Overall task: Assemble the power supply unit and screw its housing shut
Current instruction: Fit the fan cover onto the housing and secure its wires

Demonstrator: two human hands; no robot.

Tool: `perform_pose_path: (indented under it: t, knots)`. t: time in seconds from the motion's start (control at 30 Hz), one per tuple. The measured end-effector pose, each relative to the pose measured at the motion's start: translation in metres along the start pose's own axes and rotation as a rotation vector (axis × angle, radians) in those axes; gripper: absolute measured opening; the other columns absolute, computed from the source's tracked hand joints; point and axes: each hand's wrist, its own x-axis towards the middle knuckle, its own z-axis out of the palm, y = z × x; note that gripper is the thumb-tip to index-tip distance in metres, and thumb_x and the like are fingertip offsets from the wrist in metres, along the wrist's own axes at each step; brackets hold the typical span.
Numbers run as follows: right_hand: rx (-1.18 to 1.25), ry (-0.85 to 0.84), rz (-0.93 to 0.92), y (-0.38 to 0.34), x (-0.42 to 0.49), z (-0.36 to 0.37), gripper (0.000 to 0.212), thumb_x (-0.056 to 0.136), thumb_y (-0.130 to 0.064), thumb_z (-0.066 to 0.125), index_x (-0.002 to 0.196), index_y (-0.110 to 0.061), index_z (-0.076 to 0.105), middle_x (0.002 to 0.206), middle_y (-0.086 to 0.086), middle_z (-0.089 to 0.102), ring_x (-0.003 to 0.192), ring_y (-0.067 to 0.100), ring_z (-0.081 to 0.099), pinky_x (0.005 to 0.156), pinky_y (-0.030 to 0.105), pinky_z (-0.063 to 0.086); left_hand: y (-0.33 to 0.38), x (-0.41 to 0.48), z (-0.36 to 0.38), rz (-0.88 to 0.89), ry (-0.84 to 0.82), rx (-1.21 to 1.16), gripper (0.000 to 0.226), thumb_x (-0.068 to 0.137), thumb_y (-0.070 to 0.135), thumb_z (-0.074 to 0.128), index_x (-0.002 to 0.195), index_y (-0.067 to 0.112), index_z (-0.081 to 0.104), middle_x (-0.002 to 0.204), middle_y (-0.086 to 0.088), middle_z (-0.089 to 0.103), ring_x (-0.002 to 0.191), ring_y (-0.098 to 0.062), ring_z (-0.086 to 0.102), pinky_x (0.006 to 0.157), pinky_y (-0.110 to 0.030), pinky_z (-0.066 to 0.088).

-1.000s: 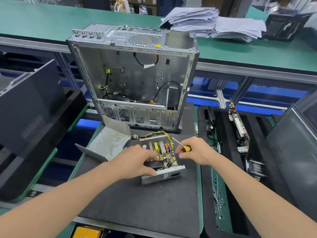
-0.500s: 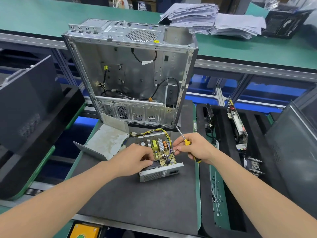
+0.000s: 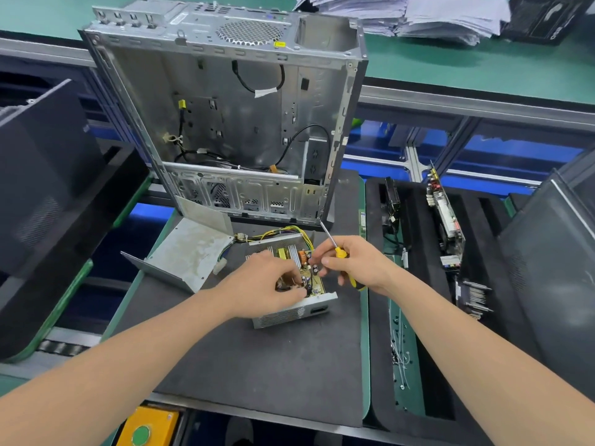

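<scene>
An open power supply unit [image 3: 291, 312] lies on the dark mat, its circuit board [image 3: 302, 263] bare and yellow and black wires [image 3: 283, 231] running out the back. My left hand [image 3: 264, 284] reaches into the unit, fingers curled on parts of the board. My right hand [image 3: 357, 263] grips a yellow-handled screwdriver [image 3: 336, 251], shaft pointing up and away, while its fingertips touch the board's right edge. The unit's bent metal cover [image 3: 186, 249] lies to the left, off the housing.
An empty computer case [image 3: 225, 117] stands upright just behind the unit. Black foam trays [image 3: 415, 284] at right hold circuit cards and loose screws. Dark panels lean at far left and far right. Paper stacks [image 3: 402, 11] lie on the green bench behind.
My right hand turned the screwdriver so its shaft points up and away, and brought its fingertips to the board. My left hand stayed in the unit.
</scene>
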Motion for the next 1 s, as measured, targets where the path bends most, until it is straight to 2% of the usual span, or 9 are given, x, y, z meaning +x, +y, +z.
perform_pose_path:
  t: [0.17, 0.23, 0.37, 0.53, 0.63, 0.73, 0.8, 0.9, 1.0]
  knots:
    - [-0.080, 0.235, 0.123, 0.022, 0.010, 0.003, 0.012, 0.100, -0.013, 0.065, 0.101, -0.021, 0.075, 0.088, 0.016, 0.073, 0.060, 0.018, 0.059, 0.046, 0.029, 0.045, -0.006, -0.004, 0.015, 0.102, 0.125, -0.052, 0.016, 0.095, 0.048, 0.064, 0.088, 0.034, 0.064, 0.087, 0.018, 0.061, 0.090, -0.004, 0.048, 0.085, -0.024, 0.034]
    - [-0.096, 0.256, 0.136, 0.031, 0.014, 0.003, 0.007, 0.097, -0.020, 0.071, 0.100, -0.025, 0.074, 0.078, 0.006, 0.065, 0.052, 0.015, 0.051, 0.045, 0.028, 0.042, -0.009, -0.010, 0.017, 0.126, 0.169, -0.040, 0.021, 0.092, 0.054, 0.067, 0.089, 0.035, 0.060, 0.090, 0.019, 0.054, 0.090, -0.002, 0.046, 0.087, -0.020, 0.035]
    - [-0.044, 0.196, 0.086, 0.034, 0.021, 0.005, 0.019, 0.091, -0.025, 0.080, 0.108, -0.027, 0.071, 0.082, -0.006, 0.063, 0.049, 0.011, 0.044, 0.043, 0.022, 0.037, -0.014, -0.017, 0.019, 0.096, 0.152, -0.026, 0.027, 0.090, 0.061, 0.067, 0.095, 0.035, 0.064, 0.100, 0.016, 0.049, 0.098, -0.012, 0.047, 0.096, -0.035, 0.038]
    - [-0.279, 0.218, -0.063, 0.030, 0.033, 0.008, 0.019, 0.086, -0.045, 0.082, 0.101, -0.038, 0.072, 0.092, -0.018, 0.071, 0.080, 0.000, 0.062, 0.067, 0.024, 0.048, -0.010, -0.013, 0.021, -0.209, 0.398, -0.162, 0.022, 0.086, 0.046, 0.069, 0.104, 0.035, 0.062, 0.118, 0.007, 0.043, 0.117, -0.017, 0.040, 0.104, -0.039, 0.029]
    - [-0.302, 0.292, -0.059, 0.027, 0.038, 0.010, 0.012, 0.089, -0.051, 0.077, 0.089, -0.040, 0.073, 0.075, -0.018, 0.068, 0.059, 0.002, 0.062, 0.057, 0.025, 0.052, -0.004, -0.011, 0.030, -0.508, 0.593, -0.335, 0.044, 0.083, 0.020, 0.078, 0.117, 0.030, 0.052, 0.125, 0.001, 0.039, 0.122, -0.023, 0.044, 0.109, -0.046, 0.039]
    - [-0.274, 0.303, -0.021, 0.024, 0.038, 0.013, 0.016, 0.091, -0.050, 0.075, 0.083, -0.037, 0.074, 0.061, -0.014, 0.065, 0.045, 0.011, 0.065, 0.044, 0.014, 0.040, -0.001, -0.012, 0.038, -0.770, 0.671, -0.654, 0.061, 0.078, 0.024, 0.078, 0.126, 0.027, 0.041, 0.130, -0.002, 0.042, 0.118, -0.024, 0.053, 0.101, -0.044, 0.047]
    - [-0.295, 0.289, 0.002, 0.021, 0.037, 0.015, 0.020, 0.094, -0.051, 0.072, 0.081, -0.035, 0.073, 0.056, -0.013, 0.065, 0.044, 0.011, 0.066, 0.041, 0.010, 0.037, -0.002, -0.011, 0.040, -0.822, 0.612, -0.817, 0.068, 0.075, 0.033, 0.073, 0.136, 0.025, 0.044, 0.136, -0.004, 0.048, 0.120, -0.020, 0.057, 0.107, -0.043, 0.046]
    - [-0.332, 0.271, 0.024, 0.018, 0.036, 0.017, 0.029, 0.098, -0.050, 0.066, 0.079, -0.029, 0.069, 0.051, -0.014, 0.065, 0.039, 0.005, 0.061, 0.038, 0.008, 0.035, -0.003, -0.006, 0.045, -0.781, 0.588, -0.928, 0.047, 0.094, 0.022, 0.064, 0.138, 0.036, 0.054, 0.142, 0.002, 0.053, 0.119, -0.011, 0.059, 0.112, -0.043, 0.045]
    - [-0.371, 0.298, 0.018, 0.017, 0.034, 0.020, 0.032, 0.099, -0.050, 0.064, 0.079, -0.025, 0.068, 0.052, -0.015, 0.065, 0.042, 0.002, 0.060, 0.044, 0.014, 0.037, -0.006, -0.003, 0.047, -0.802, 0.624, -1.007, 0.048, 0.101, 0.021, 0.057, 0.144, 0.041, 0.050, 0.141, 0.007, 0.053, 0.118, -0.010, 0.061, 0.112, -0.046, 0.047]
